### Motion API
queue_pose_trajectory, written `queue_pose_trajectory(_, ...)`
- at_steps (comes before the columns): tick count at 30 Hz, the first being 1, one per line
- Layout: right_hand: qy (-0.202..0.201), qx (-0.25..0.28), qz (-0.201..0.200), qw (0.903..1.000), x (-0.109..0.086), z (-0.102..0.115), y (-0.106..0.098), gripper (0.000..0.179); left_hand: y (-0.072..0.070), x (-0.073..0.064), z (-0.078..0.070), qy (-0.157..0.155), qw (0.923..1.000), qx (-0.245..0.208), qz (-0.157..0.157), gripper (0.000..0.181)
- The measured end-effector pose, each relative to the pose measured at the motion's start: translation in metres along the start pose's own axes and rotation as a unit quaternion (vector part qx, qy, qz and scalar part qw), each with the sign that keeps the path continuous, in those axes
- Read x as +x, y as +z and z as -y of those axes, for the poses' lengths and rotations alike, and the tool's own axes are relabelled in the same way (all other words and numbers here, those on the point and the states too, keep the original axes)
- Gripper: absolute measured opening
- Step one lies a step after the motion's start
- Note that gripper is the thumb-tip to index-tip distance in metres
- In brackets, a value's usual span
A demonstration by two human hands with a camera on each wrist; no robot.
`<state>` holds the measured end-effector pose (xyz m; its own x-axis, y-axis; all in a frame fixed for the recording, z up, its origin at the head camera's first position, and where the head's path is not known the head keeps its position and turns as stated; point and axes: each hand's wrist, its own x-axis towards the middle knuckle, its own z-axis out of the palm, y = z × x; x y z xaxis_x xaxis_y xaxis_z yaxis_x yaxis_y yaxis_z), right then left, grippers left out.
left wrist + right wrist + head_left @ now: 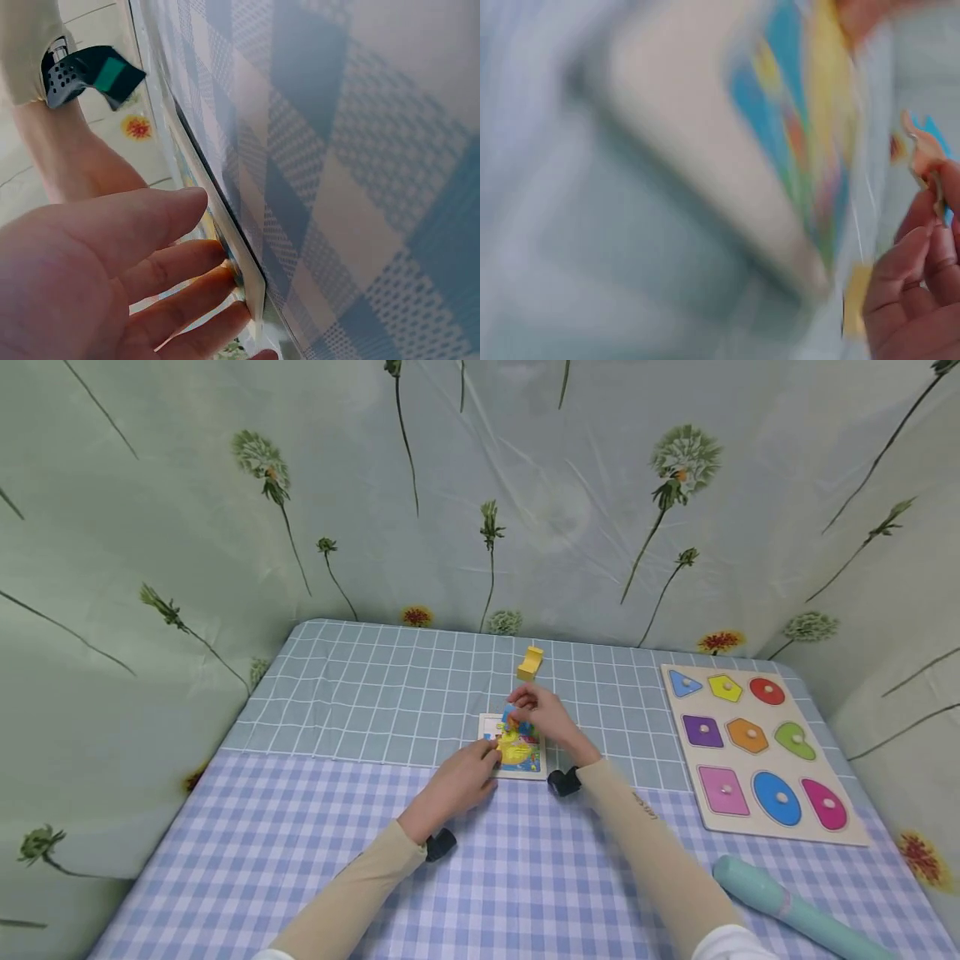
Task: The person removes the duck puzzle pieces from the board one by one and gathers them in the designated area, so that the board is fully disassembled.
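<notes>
1. Two bare hands at one small puzzle board (521, 775), a pale frame round a picture with a big yellow duck-looking figure. It sits on the counter (247, 827), pretty much between the grips.

2. Right grip (543, 710): narrow, thumb and fingertips pinching a blue and orange puzzle piece (930, 154). From the head cam the piece is over the far side of the board. The right wrist cam has it apart from the frame, though the board is badly blurred there, so no clue which slot it matches.

3. Left grip (467, 774): pretty loose, nothing pinched that I can spot. Fingers reach out onto the left side of the board, fingertips touching it, thumb by the frame's edge. So the board is right under those fingertips, and just below and to the near side of the right grip.

4. Just past the right grip, on the far side, there's a little yellow block (529, 664), kinda chair-shaped.

5. Well off to the right of both grips: a bigger shape board (750, 762), nine colored shapes with knobs, three rows of three. Nearer the person than that, a teal cylinder (795, 906) lies beside the right sleeve (652, 852).

6. Under the left grip's wrist it's gingham cloth (300, 860); beyond the grips, grid cloth (375, 685).
</notes>
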<state>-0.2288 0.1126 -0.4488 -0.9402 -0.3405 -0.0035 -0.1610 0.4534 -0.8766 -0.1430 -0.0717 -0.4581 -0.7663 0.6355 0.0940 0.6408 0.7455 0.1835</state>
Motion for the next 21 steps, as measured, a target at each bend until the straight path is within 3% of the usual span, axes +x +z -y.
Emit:
queue_pose_trajectory(4,0.060,-0.017,-0.035,0.9974,-0.005,-0.008,-0.031,0.017,-0.001,0.001,-0.001,-0.011,0.9999,0.000,0.005,0.029)
queue_pose_trajectory(9,0.108,-0.050,-0.017,0.9928,-0.009,-0.022,-0.055,0.017,-0.001,0.002,-0.002,-0.023,0.9995,0.012,0.017,0.041)
queue_pose_trajectory(14,0.117,-0.075,-0.004,0.9903,-0.010,-0.032,-0.057,0.015,0.001,0.003,-0.003,-0.032,0.9989,0.020,0.029,0.041)
queue_pose_trajectory(21,0.084,-0.145,-0.010,0.9858,-0.010,-0.037,-0.049,0.008,0.001,0.004,-0.004,-0.041,0.9985,0.018,0.032,0.042)
